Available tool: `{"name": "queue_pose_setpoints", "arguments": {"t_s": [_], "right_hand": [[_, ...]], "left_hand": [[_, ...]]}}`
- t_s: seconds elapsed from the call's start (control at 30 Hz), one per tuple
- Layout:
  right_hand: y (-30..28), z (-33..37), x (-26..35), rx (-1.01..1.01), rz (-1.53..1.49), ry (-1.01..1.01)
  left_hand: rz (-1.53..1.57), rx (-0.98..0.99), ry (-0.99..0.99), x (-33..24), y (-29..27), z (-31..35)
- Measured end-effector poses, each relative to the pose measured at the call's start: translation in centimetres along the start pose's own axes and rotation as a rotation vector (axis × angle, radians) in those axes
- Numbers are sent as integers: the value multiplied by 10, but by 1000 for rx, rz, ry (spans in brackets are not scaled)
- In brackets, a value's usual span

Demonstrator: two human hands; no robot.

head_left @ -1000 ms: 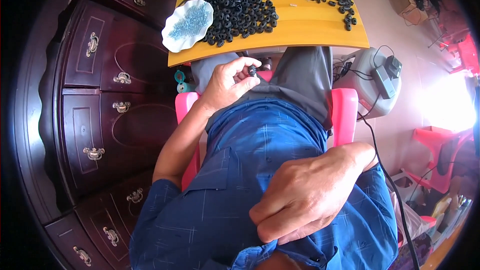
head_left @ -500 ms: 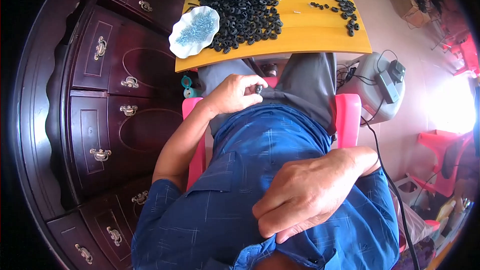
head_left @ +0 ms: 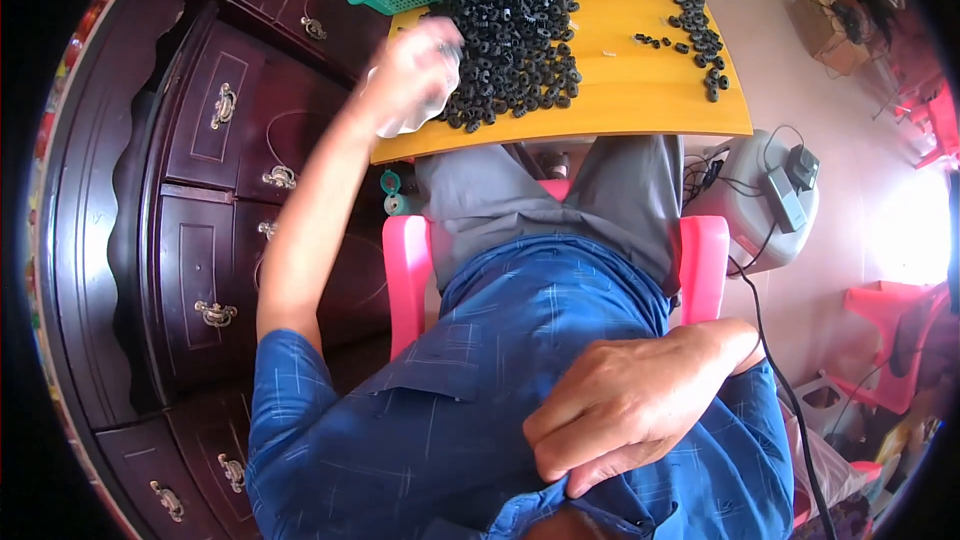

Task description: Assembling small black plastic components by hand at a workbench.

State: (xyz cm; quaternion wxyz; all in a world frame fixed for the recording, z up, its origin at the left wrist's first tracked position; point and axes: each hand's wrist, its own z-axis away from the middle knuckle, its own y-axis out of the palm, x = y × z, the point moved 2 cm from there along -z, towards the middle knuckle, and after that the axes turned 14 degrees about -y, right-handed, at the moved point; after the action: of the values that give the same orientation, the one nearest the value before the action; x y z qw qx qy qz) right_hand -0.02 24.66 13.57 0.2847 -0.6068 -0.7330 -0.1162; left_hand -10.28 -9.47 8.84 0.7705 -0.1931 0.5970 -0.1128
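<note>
Clearly the left hand (head_left: pixel 413 68) is nearer, over the white dish (head_left: pixel 408 122), black rings (head_left: pixel 520 58) at its three o'clock. Blurred, its opening and any hold I can't tell.

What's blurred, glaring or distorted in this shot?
In the head view, the left hand is blurred over the white dish; at that view's right, glare flares above pink furniture; the head view's fisheye bows the near edge of the yellow table.
</note>
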Motion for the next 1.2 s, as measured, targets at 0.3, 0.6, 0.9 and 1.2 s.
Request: {"name": "queue_pose_setpoints", "arguments": {"t_s": [0.3, 0.6, 0.9, 1.2], "right_hand": [[-7, 8, 2, -1, -174, -16], [-7, -5, -5, 117, -238, 134], [3, -1, -7, -32, -177, 50], [-4, 2, -5, -66, -64, -72]], "left_hand": [[70, -108, 116, -21, -16, -26], [-46, -162, 60, 61, 76, 37], [-436, -353, 259, 56, 108, 31], [-530, -419, 277, 61, 112, 25]]}}
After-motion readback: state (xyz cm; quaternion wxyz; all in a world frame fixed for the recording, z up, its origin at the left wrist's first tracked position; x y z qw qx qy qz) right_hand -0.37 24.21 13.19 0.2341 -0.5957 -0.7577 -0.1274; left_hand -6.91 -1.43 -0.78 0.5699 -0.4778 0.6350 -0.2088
